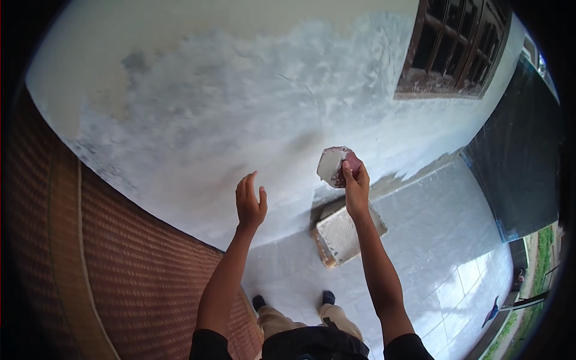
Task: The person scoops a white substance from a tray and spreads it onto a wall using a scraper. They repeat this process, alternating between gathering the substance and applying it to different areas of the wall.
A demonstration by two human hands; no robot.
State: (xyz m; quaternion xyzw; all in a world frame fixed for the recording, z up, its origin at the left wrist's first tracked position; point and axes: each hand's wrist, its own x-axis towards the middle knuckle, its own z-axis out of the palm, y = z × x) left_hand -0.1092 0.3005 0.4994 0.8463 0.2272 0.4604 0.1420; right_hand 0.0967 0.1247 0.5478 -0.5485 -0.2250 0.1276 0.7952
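In front of the wall (240, 108), my right hand (356, 186) grips a reddish, flat, roughly rounded piece (336, 166) coated with pale paste, thumb on its near face. To its left, my left hand (250, 201) is raised with fingers apart and nothing in it; whether it touches the wall I cannot tell. The wall is cream higher up and patchy white and grey lower down. Below my right hand, a paint tray (343, 236) with a ridged, white-smeared surface rests on the tiled floor, partly hidden by my right forearm.
A brown-framed window (456, 45) is set in the wall at the upper right. Dark sheeting (516, 150) hangs at the right. A brown woven surface (144, 258) runs along the left. Grey floor tiles (420, 240) extend right, towards greenery outside.
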